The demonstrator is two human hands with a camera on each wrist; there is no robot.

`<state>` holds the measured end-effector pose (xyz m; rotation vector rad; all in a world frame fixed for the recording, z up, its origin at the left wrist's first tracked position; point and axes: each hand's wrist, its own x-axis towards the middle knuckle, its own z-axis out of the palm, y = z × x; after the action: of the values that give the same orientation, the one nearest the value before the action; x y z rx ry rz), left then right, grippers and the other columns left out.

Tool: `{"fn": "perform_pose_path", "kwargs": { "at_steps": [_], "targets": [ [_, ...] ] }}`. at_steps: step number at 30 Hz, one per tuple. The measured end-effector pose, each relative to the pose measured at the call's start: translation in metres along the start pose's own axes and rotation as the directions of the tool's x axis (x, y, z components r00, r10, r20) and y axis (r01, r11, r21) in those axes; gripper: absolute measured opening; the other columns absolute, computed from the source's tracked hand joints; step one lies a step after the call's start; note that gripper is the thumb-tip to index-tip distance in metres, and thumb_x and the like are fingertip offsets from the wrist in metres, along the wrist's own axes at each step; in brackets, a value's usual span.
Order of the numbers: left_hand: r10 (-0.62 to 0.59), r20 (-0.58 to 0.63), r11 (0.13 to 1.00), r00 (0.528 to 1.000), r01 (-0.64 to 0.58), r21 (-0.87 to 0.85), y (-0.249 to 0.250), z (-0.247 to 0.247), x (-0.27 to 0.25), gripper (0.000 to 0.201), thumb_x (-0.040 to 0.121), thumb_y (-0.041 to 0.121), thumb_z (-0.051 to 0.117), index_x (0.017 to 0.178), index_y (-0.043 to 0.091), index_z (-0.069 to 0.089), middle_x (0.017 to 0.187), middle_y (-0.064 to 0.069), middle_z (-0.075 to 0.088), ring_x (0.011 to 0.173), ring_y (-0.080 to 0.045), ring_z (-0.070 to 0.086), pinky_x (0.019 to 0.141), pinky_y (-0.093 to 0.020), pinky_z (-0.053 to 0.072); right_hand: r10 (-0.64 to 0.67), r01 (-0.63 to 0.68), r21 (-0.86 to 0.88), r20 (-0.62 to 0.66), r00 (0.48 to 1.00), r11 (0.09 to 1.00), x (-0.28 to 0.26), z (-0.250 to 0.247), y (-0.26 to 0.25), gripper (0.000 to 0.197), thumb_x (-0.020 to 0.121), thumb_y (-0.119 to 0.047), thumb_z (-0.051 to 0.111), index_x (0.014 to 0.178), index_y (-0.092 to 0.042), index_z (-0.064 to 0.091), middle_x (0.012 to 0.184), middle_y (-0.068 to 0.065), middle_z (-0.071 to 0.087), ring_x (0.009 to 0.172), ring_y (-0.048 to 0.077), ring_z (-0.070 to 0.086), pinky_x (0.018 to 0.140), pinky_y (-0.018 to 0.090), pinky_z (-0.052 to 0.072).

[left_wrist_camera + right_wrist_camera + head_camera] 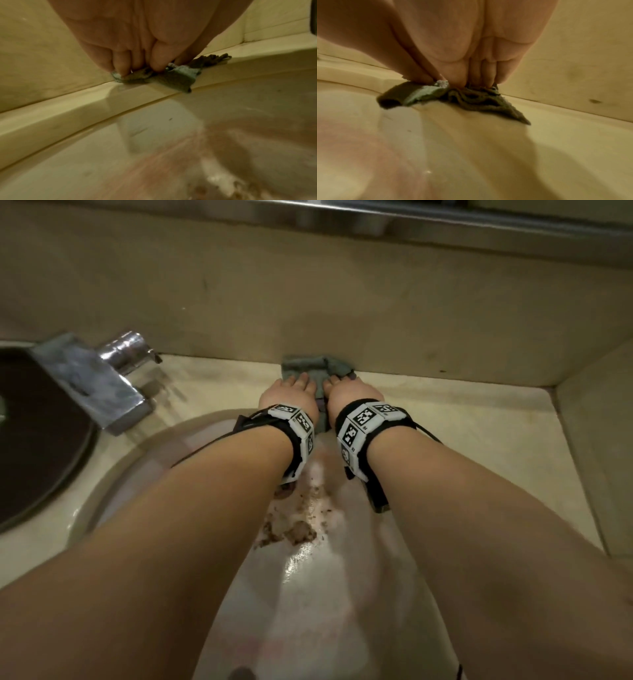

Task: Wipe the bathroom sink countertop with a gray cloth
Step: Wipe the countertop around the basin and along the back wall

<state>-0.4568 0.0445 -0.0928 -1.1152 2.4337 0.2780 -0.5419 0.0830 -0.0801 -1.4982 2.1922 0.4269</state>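
Two hands: both reached over the basin to the back strip of the countertop (462,419), side by side on one cloth.
Dark round object (37,440): sat at the far left edge of the head view, partly cut off.
Faucet (99,381): chrome, left of the hands on the counter, its spout angled toward the basin.
Sink basin (212,446): pale, lay under both forearms; brown crumbly dirt (291,529) sat on its slope between the arms.
Left hand (289,395): palm down, fingers extended onto the left part of the cloth; in the left wrist view the fingertips (120,70) pressed the fabric down at the foot of the wall, not wrapped around it.
Gray cloth (310,368): bunched and folded, lay on the back counter strip against the backsplash wall (342,313), one flap trailing toward the basin edge between the wrists.
Right hand (352,392): palm down just beside the left, fingers bearing on the right part of the cloth; the right wrist view showed the fingertips (488,75) dug into the rumpled folds (476,98), pressing rather than gripping.
Side wall (596,440): met the counter at the far right.
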Motion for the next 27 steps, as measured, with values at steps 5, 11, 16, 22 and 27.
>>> {"fn": "perform_pose_path", "kwargs": {
  "at_steps": [5,11,16,22,27],
  "targets": [
    [-0.164,-0.011,0.986,0.986,0.164,-0.041,-0.068,0.012,-0.020,0.057,0.101,0.027,0.024,0.152,0.013,0.003,0.161,-0.002,-0.003,0.149,-0.019,0.003,0.120,-0.033,0.006,-0.168,0.168,-0.010,-0.069,0.983,0.986,0.019,-0.001,-0.074,0.053,0.100,-0.024,0.031,0.150,-0.010,0.021,0.158,0.006,0.020,0.146,0.024,0.018,0.117,0.033,0.015],
    [-0.172,0.018,0.983,0.985,0.173,-0.061,-0.076,0.014,-0.018,0.061,0.100,0.030,0.028,0.152,0.014,0.001,0.161,-0.002,-0.004,0.149,-0.020,0.001,0.119,-0.035,0.005,-0.133,0.134,0.012,-0.075,0.988,0.991,0.026,-0.002,-0.086,0.051,0.099,-0.022,0.030,0.150,-0.014,0.023,0.158,0.003,0.021,0.146,0.023,0.019,0.117,0.034,0.018],
    [-0.172,0.063,0.985,0.983,0.172,0.018,-0.076,0.012,-0.011,0.073,0.094,0.030,0.045,0.152,0.019,0.002,0.161,-0.003,-0.002,0.147,-0.032,0.001,0.118,-0.041,0.009,-0.170,0.168,-0.040,-0.040,0.985,0.985,0.023,-0.002,-0.075,0.055,0.098,-0.017,0.033,0.151,-0.010,0.016,0.159,0.006,0.015,0.147,0.021,0.014,0.118,0.033,0.011],
    [-0.098,0.077,0.995,0.992,0.098,0.014,-0.051,0.009,-0.003,0.070,0.096,0.022,0.043,0.152,0.018,0.002,0.161,-0.003,-0.004,0.148,-0.029,0.003,0.118,-0.040,0.013,-0.106,0.103,-0.052,-0.058,0.993,0.993,0.015,0.006,-0.049,0.055,0.099,-0.019,0.030,0.150,-0.007,0.016,0.159,0.008,0.014,0.147,0.020,0.013,0.119,0.032,0.006],
    [-0.020,0.083,1.000,0.996,0.020,0.006,-0.018,0.006,0.004,0.074,0.096,0.024,0.046,0.152,0.017,-0.001,0.160,-0.003,-0.007,0.148,-0.029,0.000,0.119,-0.039,0.009,-0.045,0.043,-0.076,-0.036,0.998,0.996,0.005,0.010,-0.015,0.059,0.097,-0.014,0.035,0.151,-0.007,0.014,0.160,0.008,0.011,0.148,0.020,0.013,0.119,0.033,0.006]
  ]
}}
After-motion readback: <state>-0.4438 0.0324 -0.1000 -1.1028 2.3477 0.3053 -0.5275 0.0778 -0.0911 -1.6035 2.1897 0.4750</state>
